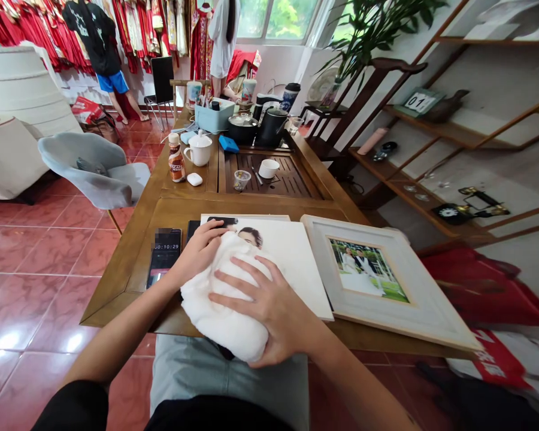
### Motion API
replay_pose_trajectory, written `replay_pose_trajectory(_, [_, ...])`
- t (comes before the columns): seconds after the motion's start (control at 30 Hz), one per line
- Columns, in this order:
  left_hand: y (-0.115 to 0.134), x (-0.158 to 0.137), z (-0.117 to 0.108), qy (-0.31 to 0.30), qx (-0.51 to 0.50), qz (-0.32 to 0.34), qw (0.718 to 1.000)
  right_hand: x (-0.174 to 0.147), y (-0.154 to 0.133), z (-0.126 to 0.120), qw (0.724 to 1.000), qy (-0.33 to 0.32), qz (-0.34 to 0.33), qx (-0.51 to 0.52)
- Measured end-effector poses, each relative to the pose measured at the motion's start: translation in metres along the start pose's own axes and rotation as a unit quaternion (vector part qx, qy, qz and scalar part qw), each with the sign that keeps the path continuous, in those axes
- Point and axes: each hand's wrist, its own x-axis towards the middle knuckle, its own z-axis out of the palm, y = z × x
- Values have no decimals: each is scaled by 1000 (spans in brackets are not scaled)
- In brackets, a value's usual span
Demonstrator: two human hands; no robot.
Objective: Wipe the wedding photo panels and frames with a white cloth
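Note:
A bunched white cloth [227,299], fluffy like a towel, lies over the near left part of a large white photo print [296,263]. My right hand [269,299] grips it from the right, fingers spread across its top and thumb at the lower edge. At its upper left, my left hand [202,248] holds the cloth with the fingers bent together, close to the print's left edge. A pictured head of dark hair shows just beyond the cloth; the rest of that picture is covered. Right of the print lies a white framed wedding photo [368,269].
Left of my hands, a phone [164,257] shows a running timer. Farther back on the wooden table [175,209] are a bottle [176,158], a lidded white mug [200,148] and a tea tray [291,185]. A grey chair [94,164] stands left; two people are by hanging garments.

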Motion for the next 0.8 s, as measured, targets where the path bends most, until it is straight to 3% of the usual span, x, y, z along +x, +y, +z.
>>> replay_pose_trajectory(0.33, [-2, -2, 10, 7, 72, 14, 997, -26, 10, 7, 997, 56, 21, -53])
replay_pose_trajectory(0.63, [-3, -5, 12, 4, 139, 69, 988, -74, 17, 9, 981, 134, 105, -97])
replay_pose_trajectory(0.8, [-3, -6, 12, 3, 154, 90, 984, -77, 19, 8, 978, 134, 128, -96])
